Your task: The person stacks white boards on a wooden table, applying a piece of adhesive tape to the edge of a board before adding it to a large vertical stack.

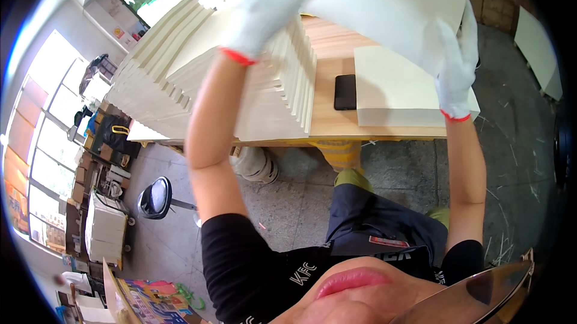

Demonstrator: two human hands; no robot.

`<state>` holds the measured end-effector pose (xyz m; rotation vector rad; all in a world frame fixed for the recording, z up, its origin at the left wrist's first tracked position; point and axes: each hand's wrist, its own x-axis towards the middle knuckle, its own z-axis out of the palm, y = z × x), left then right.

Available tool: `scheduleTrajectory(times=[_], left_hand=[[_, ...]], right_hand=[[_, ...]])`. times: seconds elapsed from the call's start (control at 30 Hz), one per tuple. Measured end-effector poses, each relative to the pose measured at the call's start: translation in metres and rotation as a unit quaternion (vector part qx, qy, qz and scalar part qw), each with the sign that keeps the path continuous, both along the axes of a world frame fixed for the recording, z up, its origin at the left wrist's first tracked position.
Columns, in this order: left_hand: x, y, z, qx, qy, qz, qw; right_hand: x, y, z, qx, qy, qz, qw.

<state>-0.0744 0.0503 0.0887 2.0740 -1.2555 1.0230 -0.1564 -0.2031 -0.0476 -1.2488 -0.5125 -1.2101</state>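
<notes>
A large white sheet of paper or thin card point(390, 5) is raised over the table, its top running out of view. My right hand point(457, 68), in a white glove with a red cuff, grips the sheet's right edge between thumb and fingers. My left hand point(261, 11), gloved alike, is up at the sheet's left corner. One bare fingertip sticks out toward the sheet; motion blur and the frame's top hide the other fingers. Below the sheet lies a low, neat stack of white sheets point(396, 116). Tall, uneven stacks of cream sheets point(210, 92) stand under my left forearm.
A black phone point(345, 92) lies on the wooden table point(330, 122) between the stacks. Under the table's front edge stands a white bucket point(255, 165). A black-seated stool point(155, 198) is at left, with a loaded cart point(107, 228) beyond. A pale panel point(538, 53) stands at far right.
</notes>
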Motion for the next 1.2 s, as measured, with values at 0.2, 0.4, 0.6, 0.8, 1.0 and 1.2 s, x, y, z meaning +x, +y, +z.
scheduleTrajectory(times=[0.2,0.4,0.6,0.8,1.0,1.2], left_hand=[[-0.002,0.12,0.009,-0.216,0.374,-0.012,0.902],[0.007,0.221,0.028,-0.336,0.236,-0.01,0.912],[0.058,0.331,0.002,0.007,0.113,0.408,0.906],[0.004,0.305,-0.015,0.034,0.31,0.367,0.876],[0.013,0.335,-0.024,0.027,0.278,0.284,0.917],[0.015,0.338,-0.027,0.029,0.264,0.341,0.902]], right_hand=[[0.008,0.082,0.097,0.178,-0.007,0.295,0.939],[0.127,0.157,0.128,0.018,0.07,0.438,0.896],[0.217,0.204,0.063,-0.297,0.237,0.07,0.922],[0.134,0.173,0.087,-0.463,0.257,-0.068,0.846],[0.111,0.185,0.081,-0.586,0.119,-0.056,0.8],[0.116,0.191,0.071,-0.523,0.093,0.016,0.847]])
